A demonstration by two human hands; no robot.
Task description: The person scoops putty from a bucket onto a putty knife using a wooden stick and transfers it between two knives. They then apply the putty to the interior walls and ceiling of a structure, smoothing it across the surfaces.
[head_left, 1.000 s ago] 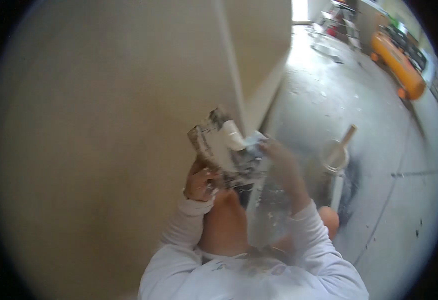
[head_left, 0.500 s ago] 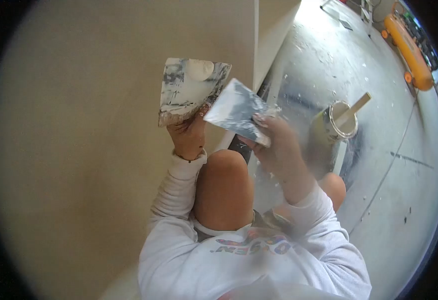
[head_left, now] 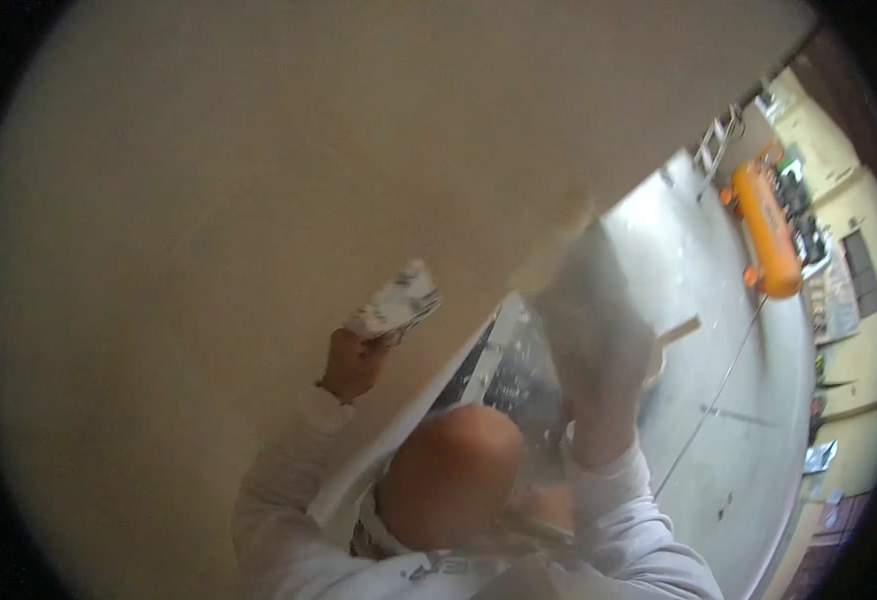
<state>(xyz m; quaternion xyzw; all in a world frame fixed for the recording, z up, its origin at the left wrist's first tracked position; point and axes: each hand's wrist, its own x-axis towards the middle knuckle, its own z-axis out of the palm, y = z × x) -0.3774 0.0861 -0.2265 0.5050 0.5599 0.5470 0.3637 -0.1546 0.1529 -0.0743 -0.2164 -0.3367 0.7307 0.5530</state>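
Observation:
Gripped in my left hand is a wide putty knife, its blade smeared with white filler and seen at a slant in front of the beige wall surface. My right hand is raised near the edge of that surface and smeared by motion. A second putty knife shows as a grey blur above its fingers, close to the wall's edge. Whether its blade touches the wall, I cannot tell. Behind my right hand, a bucket is mostly hidden; its wooden stick pokes out to the right.
An orange air compressor stands on the grey floor at the right, with a cord running from it. Behind it is a stepladder. My bent knee is close below my hands.
My hands have moved apart, the right one up toward the wall's edge with its putty knife. The left knife has dropped lower and turned. The camera view has swung, showing more wall.

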